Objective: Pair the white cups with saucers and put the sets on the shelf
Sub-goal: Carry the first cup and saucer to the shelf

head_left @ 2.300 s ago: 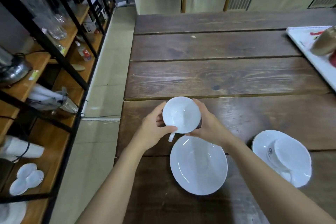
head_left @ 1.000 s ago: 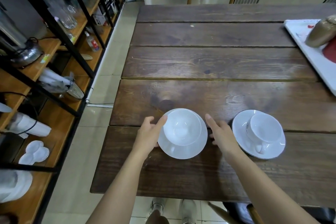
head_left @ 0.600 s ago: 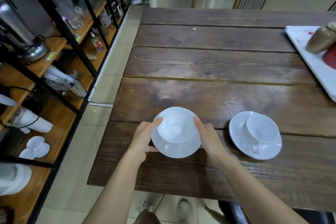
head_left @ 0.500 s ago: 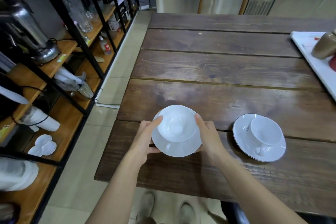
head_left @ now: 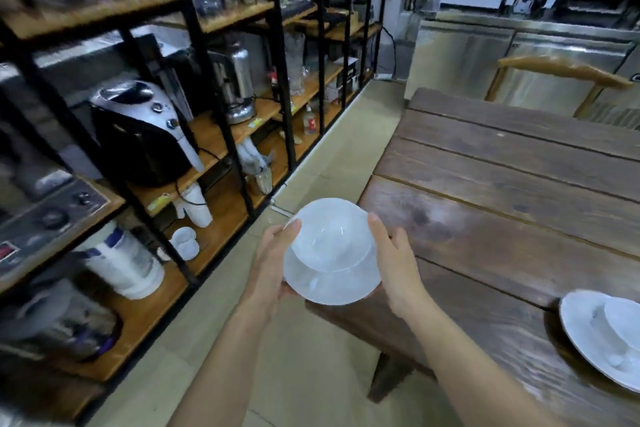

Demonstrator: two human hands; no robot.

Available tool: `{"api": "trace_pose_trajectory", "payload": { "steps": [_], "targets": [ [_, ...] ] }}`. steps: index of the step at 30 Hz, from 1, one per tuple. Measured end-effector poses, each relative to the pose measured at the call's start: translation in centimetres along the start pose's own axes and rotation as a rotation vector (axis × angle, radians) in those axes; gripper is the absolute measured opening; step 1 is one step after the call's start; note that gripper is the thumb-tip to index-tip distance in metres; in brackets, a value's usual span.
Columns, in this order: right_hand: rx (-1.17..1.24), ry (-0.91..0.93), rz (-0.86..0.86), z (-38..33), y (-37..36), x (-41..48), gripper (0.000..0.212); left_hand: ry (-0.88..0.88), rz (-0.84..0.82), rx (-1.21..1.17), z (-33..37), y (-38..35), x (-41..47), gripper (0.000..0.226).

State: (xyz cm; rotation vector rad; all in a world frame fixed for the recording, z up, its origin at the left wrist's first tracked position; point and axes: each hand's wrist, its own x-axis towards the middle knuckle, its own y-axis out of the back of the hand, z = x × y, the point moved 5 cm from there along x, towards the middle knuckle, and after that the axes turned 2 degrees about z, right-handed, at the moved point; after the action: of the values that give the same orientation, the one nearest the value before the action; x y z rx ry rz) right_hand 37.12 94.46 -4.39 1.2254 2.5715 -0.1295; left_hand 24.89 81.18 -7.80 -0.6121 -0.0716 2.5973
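A white cup point(head_left: 329, 236) sits on a white saucer point(head_left: 332, 284), and both are held in the air past the table's left edge, above the floor. My left hand point(head_left: 273, 267) grips the saucer's left rim and my right hand point(head_left: 394, 263) grips its right rim. A second white cup point(head_left: 623, 322) rests on its saucer point(head_left: 585, 329) on the wooden table point(head_left: 502, 218) at the right edge of the view. The black-framed wooden shelf point(head_left: 221, 135) stands to the left across a strip of floor.
The shelf holds a black and white appliance point(head_left: 142, 132), a metal blender point(head_left: 235, 80), glassware, white cups point(head_left: 194, 204) and a white canister point(head_left: 121, 260). A wooden chair point(head_left: 561, 76) and steel cabinets stand beyond the table. Tiled floor runs between shelf and table.
Both hands closed on the saucer's rims and lifted the cup and saucer off the table. The set has moved left past the table edge, and the view has swung toward the shelf.
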Motion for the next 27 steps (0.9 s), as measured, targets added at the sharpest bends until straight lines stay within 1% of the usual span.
{"api": "trace_pose_trajectory", "payload": {
  "steps": [2,4,5,6,8,9,12,13,15,18,20,23,25,27],
  "targets": [
    [0.009,-0.003,-0.066,-0.3,-4.9,-1.9,0.038,-0.027,0.059,-0.046,0.9,5.5,-1.4,0.075],
    [0.018,0.004,-0.147,-0.8,-9.9,-4.4,0.042,-0.033,0.15,-0.077,1.7,11.1,-3.3,0.065],
    [0.015,0.015,-0.193,-1.0,-12.4,-5.7,0.041,-0.034,0.21,-0.09,2.2,14.0,-4.1,0.058],
    [-0.008,0.022,-0.234,-1.1,-14.8,-7.0,0.038,-0.036,0.274,-0.106,2.6,16.8,-5.3,0.052],
    [-0.06,0.031,-0.328,-1.1,-19.7,-9.7,0.031,-0.044,0.391,-0.118,3.4,22.3,-7.4,0.048],
    [-0.055,0.032,-0.386,-0.9,-22.3,-10.9,0.03,-0.064,0.437,-0.113,3.8,24.7,-8.8,0.049],
    [-0.082,0.034,-0.523,-0.5,-29.7,-14.5,0.043,-0.148,0.546,-0.111,4.6,31.7,-12.6,0.057],
    [-0.096,0.031,-0.563,-0.3,-32.0,-15.6,0.043,-0.168,0.58,-0.114,4.9,33.8,-13.8,0.058],
    [-0.124,0.031,-0.644,-0.3,-36.3,-17.6,0.036,-0.211,0.642,-0.132,5.5,37.7,-15.8,0.057],
    [-0.174,0.061,-0.742,-0.5,-42.2,-19.9,0.018,-0.237,0.74,-0.151,6.7,42.9,-18.1,0.069],
    [-0.191,0.087,-0.812,-0.6,-46.6,-21.7,0.026,-0.273,0.809,-0.169,7.4,46.5,-19.3,0.07],
    [-0.211,0.069,-0.921,0.1,-53.3,-23.3,0.027,-0.268,0.893,-0.225,8.4,51.7,-20.3,0.068],
    [-0.268,0.092,-0.976,0.5,-57.9,-24.1,0.034,-0.264,0.932,-0.233,9.3,55.1,-20.4,0.075],
    [-0.273,0.101,-1.022,0.5,-62.3,-24.9,0.043,-0.276,0.978,-0.262,10.1,58.6,-20.4,0.082]
  ]
}}
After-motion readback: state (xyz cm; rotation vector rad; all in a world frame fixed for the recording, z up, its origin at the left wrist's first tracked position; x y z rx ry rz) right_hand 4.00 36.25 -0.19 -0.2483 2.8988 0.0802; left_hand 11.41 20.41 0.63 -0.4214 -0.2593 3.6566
